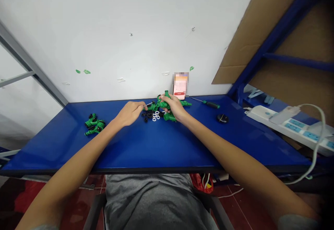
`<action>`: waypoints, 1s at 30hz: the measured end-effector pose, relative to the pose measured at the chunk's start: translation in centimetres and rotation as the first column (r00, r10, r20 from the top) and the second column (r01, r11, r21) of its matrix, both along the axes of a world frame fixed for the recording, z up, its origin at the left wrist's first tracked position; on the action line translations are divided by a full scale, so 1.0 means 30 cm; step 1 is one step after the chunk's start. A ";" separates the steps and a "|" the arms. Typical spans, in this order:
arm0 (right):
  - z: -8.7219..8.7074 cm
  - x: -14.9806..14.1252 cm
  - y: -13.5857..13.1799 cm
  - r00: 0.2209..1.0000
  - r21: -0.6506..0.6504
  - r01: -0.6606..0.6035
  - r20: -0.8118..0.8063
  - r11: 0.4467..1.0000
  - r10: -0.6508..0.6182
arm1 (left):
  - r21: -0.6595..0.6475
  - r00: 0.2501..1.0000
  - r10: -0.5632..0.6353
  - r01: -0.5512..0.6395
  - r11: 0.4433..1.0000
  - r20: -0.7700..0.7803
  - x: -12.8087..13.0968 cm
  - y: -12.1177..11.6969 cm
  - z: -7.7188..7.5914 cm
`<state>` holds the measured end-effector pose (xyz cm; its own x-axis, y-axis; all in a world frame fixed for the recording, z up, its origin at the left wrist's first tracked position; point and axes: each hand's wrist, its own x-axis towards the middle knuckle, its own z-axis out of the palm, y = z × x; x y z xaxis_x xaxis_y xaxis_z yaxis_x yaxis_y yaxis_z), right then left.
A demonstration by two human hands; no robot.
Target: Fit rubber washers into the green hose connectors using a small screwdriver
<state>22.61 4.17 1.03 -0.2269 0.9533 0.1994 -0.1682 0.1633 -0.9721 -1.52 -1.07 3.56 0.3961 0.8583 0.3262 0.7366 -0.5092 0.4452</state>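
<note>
Green plastic fittings (167, 105): clustered at the table's centre, held up off the surface. Judged light and stiff; smooth moulding may slip. Take hold around the thickest body.

Right hand (174, 108): closed around the fittings, fingers wrapped over them.

Left hand (129, 113): fingers closed, pinching a thin metal rod (149, 104), its tip near the fittings.

Small parts: white rings (156, 116) and black washers (144, 115), just beside the fittings at 7 o'clock. Likely light and easily nudged.

Farther out: more green fittings (94, 125) at 9 o'clock; a green-handled screwdriver (211, 104) at 3 o'clock; a black disc (222, 118) at 4 o'clock.

Support: blue table (156, 146) beneath all these; a white power strip (287, 125) lies beyond its right edge.
</note>
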 end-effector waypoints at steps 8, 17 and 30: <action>0.012 0.003 -0.010 0.997 -0.012 -0.017 -0.069 1.000 0.016 | 0.070 0.985 -0.145 0.139 0.988 0.090 0.017 -0.027 0.015; 0.043 0.031 -0.024 0.955 0.094 -0.205 -0.199 0.974 0.220 | 0.288 0.970 -0.203 0.158 0.945 0.134 0.054 -0.073 -0.010; 0.018 -0.001 -0.011 0.996 -0.010 0.079 -0.041 0.997 -0.079 | 0.223 0.894 -0.011 -0.100 0.970 0.448 0.058 -0.038 -0.028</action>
<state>22.57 3.83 1.57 -0.1425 0.9696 0.1987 -0.1955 0.1692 -0.9660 0.21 -2.20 2.72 0.1259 0.7480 0.6516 0.5149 -0.6107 0.6016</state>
